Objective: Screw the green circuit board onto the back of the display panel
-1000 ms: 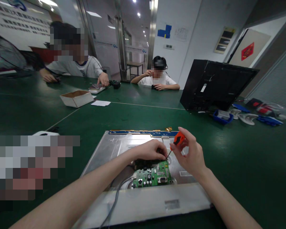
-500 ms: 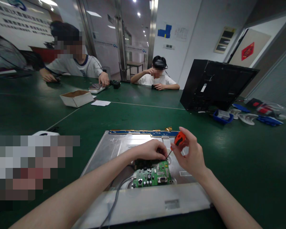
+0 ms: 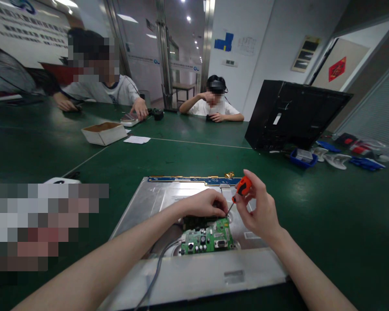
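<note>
A small red-and-black screwdriver (image 3: pixel 244 186) is gripped in my right hand (image 3: pixel 261 207), its shaft slanting down to the left. The tip meets the upper right corner of a green circuit board (image 3: pixel 209 239). At that same corner the fingers of my left hand (image 3: pixel 212 203) are curled and pressed together beside the tip; whatever they pinch is hidden. The board lies on the metal back of a display panel (image 3: pixel 158 196), which has a blue strip board (image 3: pixel 181 179) along its far edge. A grey cable (image 3: pixel 158 270) runs from the board's left side toward me.
A black monitor (image 3: pixel 294 114) stands at the back right, near a blue tray (image 3: pixel 303 159) and loose bagged items. A white open box (image 3: pixel 103 134) and a paper sheet (image 3: pixel 137 139) lie at the left. Two co-workers sit across the green table (image 3: pixel 188 160); another person is partly visible far left.
My right fingers have shifted slightly on the screwdriver, whose handle has turned a little. My left hand and the board stay in place.
</note>
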A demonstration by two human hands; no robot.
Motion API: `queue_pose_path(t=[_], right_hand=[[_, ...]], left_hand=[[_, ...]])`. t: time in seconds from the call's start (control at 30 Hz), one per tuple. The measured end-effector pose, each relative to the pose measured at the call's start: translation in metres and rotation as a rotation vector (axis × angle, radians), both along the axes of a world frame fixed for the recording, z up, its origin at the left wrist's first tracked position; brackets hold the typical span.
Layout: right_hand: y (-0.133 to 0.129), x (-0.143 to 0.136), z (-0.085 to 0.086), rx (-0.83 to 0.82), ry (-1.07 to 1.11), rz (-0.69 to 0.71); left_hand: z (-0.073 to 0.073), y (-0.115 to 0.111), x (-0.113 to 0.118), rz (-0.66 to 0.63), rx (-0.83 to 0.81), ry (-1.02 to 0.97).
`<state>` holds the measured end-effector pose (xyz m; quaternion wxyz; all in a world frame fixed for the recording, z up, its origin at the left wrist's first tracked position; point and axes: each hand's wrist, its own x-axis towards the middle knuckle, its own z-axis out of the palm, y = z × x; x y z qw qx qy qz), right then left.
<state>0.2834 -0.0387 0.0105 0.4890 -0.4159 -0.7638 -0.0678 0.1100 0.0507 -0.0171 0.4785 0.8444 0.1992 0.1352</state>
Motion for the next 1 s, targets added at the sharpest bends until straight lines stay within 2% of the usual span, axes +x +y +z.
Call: queue_pose_path(t=[0.37, 0.67, 1.0], right_hand=[[0.0040, 0.0010, -0.0029, 0.062, -0.022, -0.039], [0.0002, -0.0005, 0.0008, -0.017, 0.006, 0.049], [0.0022, 0.0004, -0.0050, 0.042, -0.009, -0.043]], left_hand=[[-0.0008, 0.0018, -0.0004, -0.025, -0.005, 0.016], [0.0019, -0.0003, 0.0003, -0.005, -0.003, 0.007], [-0.0023, 0.0018, -0.0004, -0.022, -0.003, 0.016]])
